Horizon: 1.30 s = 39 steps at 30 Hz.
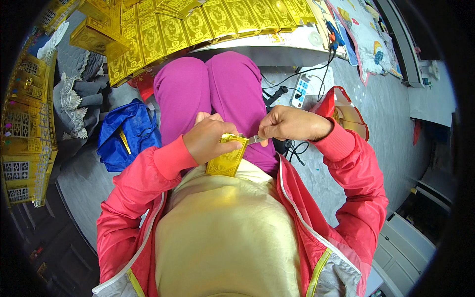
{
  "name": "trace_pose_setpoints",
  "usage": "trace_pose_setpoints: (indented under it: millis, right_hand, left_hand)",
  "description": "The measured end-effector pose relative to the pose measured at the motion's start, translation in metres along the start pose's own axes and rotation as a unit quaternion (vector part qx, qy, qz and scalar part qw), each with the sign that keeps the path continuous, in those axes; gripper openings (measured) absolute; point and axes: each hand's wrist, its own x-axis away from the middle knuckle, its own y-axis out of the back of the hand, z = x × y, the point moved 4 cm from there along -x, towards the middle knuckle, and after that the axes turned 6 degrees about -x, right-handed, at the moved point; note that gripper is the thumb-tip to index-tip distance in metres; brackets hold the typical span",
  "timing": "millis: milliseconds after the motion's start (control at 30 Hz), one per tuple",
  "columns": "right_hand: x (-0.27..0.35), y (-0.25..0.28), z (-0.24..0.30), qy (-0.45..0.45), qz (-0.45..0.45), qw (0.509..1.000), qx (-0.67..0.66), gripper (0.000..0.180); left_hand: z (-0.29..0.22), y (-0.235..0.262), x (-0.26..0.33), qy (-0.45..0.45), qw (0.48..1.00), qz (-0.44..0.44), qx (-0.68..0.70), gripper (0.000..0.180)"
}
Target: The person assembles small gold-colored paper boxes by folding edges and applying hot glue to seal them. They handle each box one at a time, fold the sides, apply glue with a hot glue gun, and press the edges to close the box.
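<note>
At the centre of the frame I see my left hand point(210, 140) wrapped around a small gold foil paper piece with embossed pattern point(227, 158), fingers curled over its top edge so the lower part hangs down against the pale yellow shirt point(227, 232). Just to its right, my right hand point(292, 123) is pinched shut on a thin silvery tool point(254, 139), whose tip meets the top of the gold piece; I cannot tell what kind of tool it is. Both hands sit over the magenta trousers point(217, 89), with the pink-red jacket sleeves point(356, 168) coming in from the lower edge. Further out, left of centre, a crumpled blue plastic bag point(126, 133) lies on the grey floor point(391, 114). Right of centre stands a red and gold paper bag point(346, 111), with a white power strip point(300, 91) and black cables just beside it. Across the top of the frame runs a row of gold printed paper sheets point(198, 24).
</note>
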Motion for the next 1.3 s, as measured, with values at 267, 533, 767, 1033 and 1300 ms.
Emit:
trace_pose_setpoints:
  millis: [267, 533, 767, 1033, 1300]
  right_hand:
    - [0.003, 0.0, 0.003, 0.021, 0.003, 1.0, -0.013, 0.022]
    - [0.009, 0.001, 0.003, 0.004, 0.005, 1.0, -0.014, 0.022]
    - [-0.006, -0.01, -0.002, 0.031, 0.028, 0.999, -0.019, 0.022]
    - [-0.009, -0.011, -0.007, 0.039, 0.016, 0.999, -0.013, 0.021]
    - [-0.003, -0.011, 0.0, 0.03, 0.015, 0.999, -0.027, 0.021]
  left_hand:
    - [0.004, 0.0, 0.002, -0.004, 1.0, -0.009, 0.009, 0.027]
    - [0.002, 0.0, 0.001, 0.007, 1.0, 0.007, 0.014, 0.026]
    - [0.001, -0.001, 0.002, 0.007, 1.0, 0.016, 0.023, 0.025]
    - [0.003, -0.002, 0.003, 0.016, 0.999, 0.015, 0.025, 0.025]
    - [0.004, -0.002, 0.003, 0.019, 0.999, 0.016, 0.024, 0.024]
